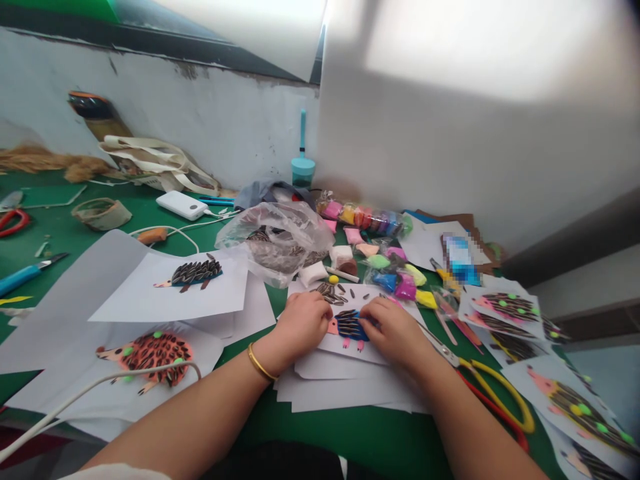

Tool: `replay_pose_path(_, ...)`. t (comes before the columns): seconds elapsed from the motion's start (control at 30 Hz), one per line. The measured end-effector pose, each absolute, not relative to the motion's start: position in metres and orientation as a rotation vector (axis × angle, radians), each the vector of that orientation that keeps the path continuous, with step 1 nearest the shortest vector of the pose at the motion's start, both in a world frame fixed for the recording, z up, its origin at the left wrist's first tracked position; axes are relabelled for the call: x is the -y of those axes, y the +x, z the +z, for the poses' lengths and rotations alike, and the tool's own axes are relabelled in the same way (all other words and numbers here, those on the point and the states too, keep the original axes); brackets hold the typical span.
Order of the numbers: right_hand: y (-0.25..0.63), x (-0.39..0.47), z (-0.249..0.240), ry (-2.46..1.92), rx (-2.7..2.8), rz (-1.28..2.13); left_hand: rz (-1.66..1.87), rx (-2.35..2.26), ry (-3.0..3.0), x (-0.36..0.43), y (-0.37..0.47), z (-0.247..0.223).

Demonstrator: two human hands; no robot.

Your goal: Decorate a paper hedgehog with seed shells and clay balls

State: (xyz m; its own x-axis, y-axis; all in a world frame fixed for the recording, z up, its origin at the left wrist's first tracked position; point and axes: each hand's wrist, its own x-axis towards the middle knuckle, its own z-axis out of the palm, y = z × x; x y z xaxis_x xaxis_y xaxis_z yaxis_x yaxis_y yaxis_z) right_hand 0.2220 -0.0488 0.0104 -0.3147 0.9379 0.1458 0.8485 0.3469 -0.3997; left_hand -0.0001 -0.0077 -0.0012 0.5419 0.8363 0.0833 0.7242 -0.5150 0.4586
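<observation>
Our blue hedgehog point(351, 325) runs nine-to-three
It touches our curled right hand point(393, 327) toward nine o'clock; our left hand point(303, 320) curls too, any pinch unclear.

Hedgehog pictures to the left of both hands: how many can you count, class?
2: a blue hedgehog farther back, and a pink hedgehog nearer the camera. Others may be hidden under the sheets.

A craft workspace, at home or in a studio (which one is unclear): a green table point(390, 435) along a scuffed white wall point(225, 127) holds seed-covered hedgehog pictures point(350, 325) from left to right, bagged coloured clay point(384, 282) on the far side, scissors point(449, 353) near right.
</observation>
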Motion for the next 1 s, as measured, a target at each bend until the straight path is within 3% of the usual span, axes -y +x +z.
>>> replay_pose_path(0.3, 0.275, 0.037, 0.008, -1.807, 1.797, 0.115, 0.406, -1.271, 2.414, 0.008, -0.001, 0.001)
replay_pose_path(0.47, 0.280, 0.033, -0.003, -1.959, 1.888, 0.117, 0.396, -1.274, 2.412, 0.007, -0.001, 0.000)
replay_pose_path(1.0, 0.257, 0.026, -0.006, -1.814, 2.094, -0.127, 0.353, -1.284, 2.415, 0.008, 0.001, 0.004)
